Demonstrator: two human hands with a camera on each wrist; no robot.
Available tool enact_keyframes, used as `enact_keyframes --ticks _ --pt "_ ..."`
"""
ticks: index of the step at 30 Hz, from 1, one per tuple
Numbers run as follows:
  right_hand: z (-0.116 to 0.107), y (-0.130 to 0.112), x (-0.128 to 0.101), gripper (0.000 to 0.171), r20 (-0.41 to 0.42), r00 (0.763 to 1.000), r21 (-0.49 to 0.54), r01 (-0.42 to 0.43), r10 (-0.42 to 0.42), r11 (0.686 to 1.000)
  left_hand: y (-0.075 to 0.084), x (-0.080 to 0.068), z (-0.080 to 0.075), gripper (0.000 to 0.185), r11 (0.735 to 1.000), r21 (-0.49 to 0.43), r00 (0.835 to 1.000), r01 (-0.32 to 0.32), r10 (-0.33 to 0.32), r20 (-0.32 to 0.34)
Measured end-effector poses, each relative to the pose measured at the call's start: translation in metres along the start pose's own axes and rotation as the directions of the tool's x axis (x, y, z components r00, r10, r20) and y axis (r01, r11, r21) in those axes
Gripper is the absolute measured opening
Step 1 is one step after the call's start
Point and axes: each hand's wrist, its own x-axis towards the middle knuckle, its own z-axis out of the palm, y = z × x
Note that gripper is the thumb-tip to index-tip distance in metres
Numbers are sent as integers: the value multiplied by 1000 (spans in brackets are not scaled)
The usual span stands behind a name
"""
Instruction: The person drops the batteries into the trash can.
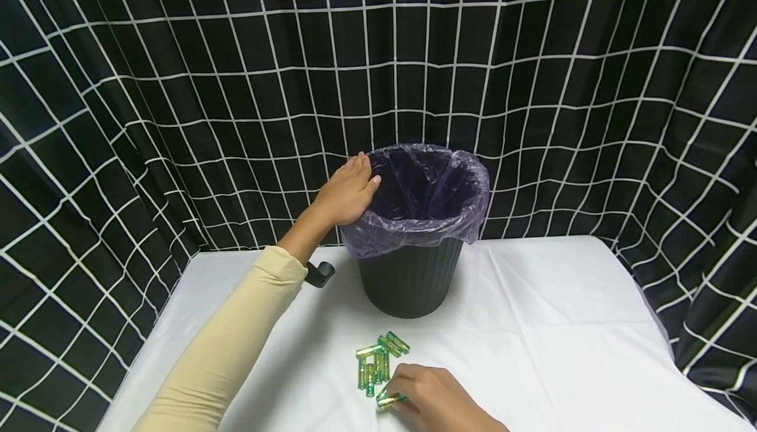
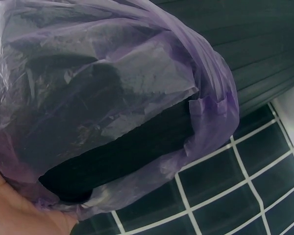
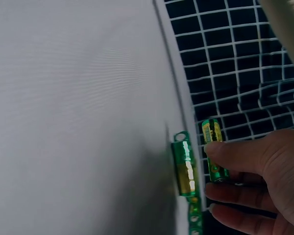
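A dark ribbed trash bin (image 1: 408,281) stands on the table, lined with a translucent purple bag (image 1: 408,231) folded over its rim. On the bin's left rim rests my left hand (image 1: 345,192), its fingers straight; in the left wrist view part of this hand (image 2: 27,210) touches the bag. At the front, my right hand (image 1: 440,396) pinches a green and gold battery (image 3: 212,129) between thumb and fingers. Several similar batteries (image 1: 378,365) lie in a loose group just left of that hand, one battery (image 3: 185,166) showing close by in the right wrist view.
A white cloth covers the table (image 1: 544,307). Behind and at both sides hangs a black curtain (image 1: 284,90) with a white grid. Beside my left wrist is a small black curved object (image 1: 321,274), partly hidden by the sleeve.
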Motion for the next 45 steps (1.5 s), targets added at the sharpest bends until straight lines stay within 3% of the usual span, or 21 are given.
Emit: enact_keyframes --ticks 5,12,19,26,45 --pt "-10 -2 0 22 -85 995 -60 47 -52 997 2 0 0 63 1000 -15 1000 -2 2 -4" --pt "-26 -6 4 24 -121 991 -77 41 -50 996 2 2 -4 64 1000 -6 1000 4 -4 -8" --pt "-39 -10 10 26 -190 976 -134 79 -104 988 2 4 -4 63 1000 -8 1000 -4 4 5" --pt "-52 -17 15 26 -215 963 -191 123 -163 974 0 3 -1 64 1000 13 1000 2 -2 2" --pt "-105 -26 31 24 -268 936 -217 172 -228 961 2 0 2 63 1000 -20 1000 6 -6 -4"
